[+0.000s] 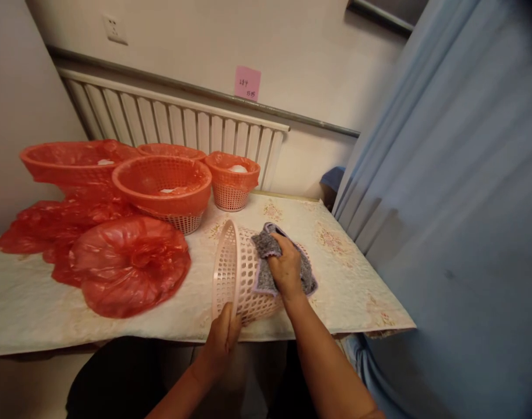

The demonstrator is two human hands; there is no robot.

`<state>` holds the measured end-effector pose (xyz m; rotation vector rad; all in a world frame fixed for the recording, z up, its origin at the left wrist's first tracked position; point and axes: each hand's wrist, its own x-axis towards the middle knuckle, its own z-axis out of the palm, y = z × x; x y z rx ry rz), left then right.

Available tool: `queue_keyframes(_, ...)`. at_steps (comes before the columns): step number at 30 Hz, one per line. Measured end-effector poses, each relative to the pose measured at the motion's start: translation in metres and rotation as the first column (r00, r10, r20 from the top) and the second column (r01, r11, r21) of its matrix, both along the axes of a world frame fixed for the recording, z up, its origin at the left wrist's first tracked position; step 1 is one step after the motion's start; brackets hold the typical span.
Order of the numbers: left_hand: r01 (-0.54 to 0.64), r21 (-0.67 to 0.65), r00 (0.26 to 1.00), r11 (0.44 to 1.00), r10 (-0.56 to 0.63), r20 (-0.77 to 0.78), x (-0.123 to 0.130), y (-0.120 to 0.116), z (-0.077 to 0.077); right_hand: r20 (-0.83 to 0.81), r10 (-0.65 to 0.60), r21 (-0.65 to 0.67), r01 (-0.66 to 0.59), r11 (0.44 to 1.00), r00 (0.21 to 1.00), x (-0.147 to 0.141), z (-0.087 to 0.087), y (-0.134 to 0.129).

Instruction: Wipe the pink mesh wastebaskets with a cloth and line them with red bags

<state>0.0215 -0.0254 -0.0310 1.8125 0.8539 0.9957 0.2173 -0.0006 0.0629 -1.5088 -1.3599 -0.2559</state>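
Note:
A pale pink perforated basket [247, 273] lies on its side on the table, its mouth facing left. My left hand [224, 337] grips the basket's rim at the near lower edge, fingers closed round it. Against the basket's outer wall my right hand [287, 265] holds a grey cloth [266, 273] with a light purple edge, its fingers closed on the fabric. Part of the cloth drapes over the basket's side and hides the holes there.
Baskets lined with red plastic bags [163, 201] stand at the back left, one smaller [231, 180]. Crumpled red bags [130, 262] lie in front of them. A radiator [183, 122] is behind the flowered table [357, 279]; a blue curtain [444, 203] hangs at the right.

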Motion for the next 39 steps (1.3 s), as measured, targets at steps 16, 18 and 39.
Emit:
queue_keyframes(16, 0.065, -0.109, 0.997, 0.992, -0.062, 0.038, 0.005, 0.015, 0.063, -0.126, -0.419, -0.028, 0.418, 0.908, 0.899, 0.068, -0.051, -0.046)
queue_keyframes(18, 0.071, -0.123, 0.996, 0.990, -0.065, 0.055, 0.007, 0.020, 0.074, -0.135, -0.407, -0.015, 0.409, 0.912, 0.903, 0.057, -0.053, -0.048)
queue_keyframes(39, 0.103, -0.114, 0.993, 0.988, -0.096, 0.063, 0.001, 0.007, 0.032, 0.032, 0.092, 0.027, -0.093, 0.995, 0.995, -0.035, 0.001, -0.016)
